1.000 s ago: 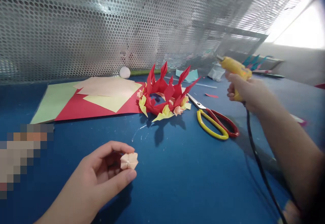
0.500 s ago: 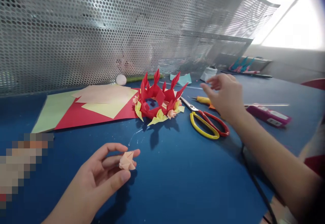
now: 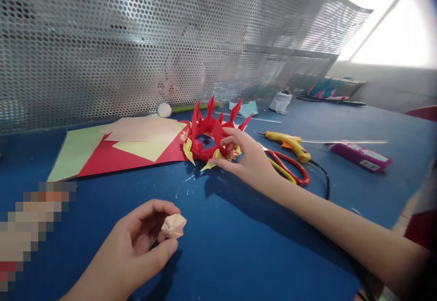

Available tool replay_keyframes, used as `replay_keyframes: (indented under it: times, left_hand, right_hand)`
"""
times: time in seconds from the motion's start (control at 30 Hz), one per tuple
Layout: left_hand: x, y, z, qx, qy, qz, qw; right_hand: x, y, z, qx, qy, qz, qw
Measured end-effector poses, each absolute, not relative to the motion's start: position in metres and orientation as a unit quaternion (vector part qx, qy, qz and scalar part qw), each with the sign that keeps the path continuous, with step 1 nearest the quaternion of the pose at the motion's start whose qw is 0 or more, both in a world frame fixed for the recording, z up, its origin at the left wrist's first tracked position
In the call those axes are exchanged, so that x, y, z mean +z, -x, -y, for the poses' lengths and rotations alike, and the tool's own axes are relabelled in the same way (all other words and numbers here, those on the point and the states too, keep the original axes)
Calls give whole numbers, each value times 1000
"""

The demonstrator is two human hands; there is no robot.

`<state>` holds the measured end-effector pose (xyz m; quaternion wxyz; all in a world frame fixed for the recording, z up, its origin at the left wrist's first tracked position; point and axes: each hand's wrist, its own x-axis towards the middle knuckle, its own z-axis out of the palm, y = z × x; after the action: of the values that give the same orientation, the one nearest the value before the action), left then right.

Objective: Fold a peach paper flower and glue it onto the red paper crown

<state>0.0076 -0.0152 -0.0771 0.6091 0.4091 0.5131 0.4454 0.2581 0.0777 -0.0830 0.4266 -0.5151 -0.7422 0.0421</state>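
Between the thumb and fingers of my left hand [image 3: 136,246] is a small peach folded-paper flower [image 3: 174,226], held just above the blue table. My right hand [image 3: 247,157] reaches to the near right side of a red paper crown [image 3: 205,153]. Its thumb and fingers curve around a yellow paper leaf and a peach flower on the crown's rim; whether they press on it I cannot make out. The crown stands upright, with pointed red folds on top and yellow leaves [image 3: 188,150] around its base.
Behind my right wrist lie scissors [image 3: 290,164] with red and yellow handles. Further right are a yellow glue gun [image 3: 290,142] and a purple box [image 3: 360,156]. Paper sheets [image 3: 99,160] spread left of the crown. A perforated metal panel [image 3: 119,41] borders the back.
My right hand has swung left from above the glue gun to the crown. My left hand has turned the peach flower slightly and stays near the same spot.
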Motion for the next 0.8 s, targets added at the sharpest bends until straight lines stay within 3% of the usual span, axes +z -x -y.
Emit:
replay_keyframes:
  times: [0.47,0.63,0.8]
  left_hand:
    - [-78,-9,15,459,-410,-497,611]
    - [-83,-5,13,434,-438,-468,633]
    - [-85,5,4,340,-508,-437,660]
  right_hand:
    - [-48,-248,-46,289,591,704,266]
    - [-47,-241,-39,353,585,680,265]
    - [-54,-231,-30,388,553,662,324]
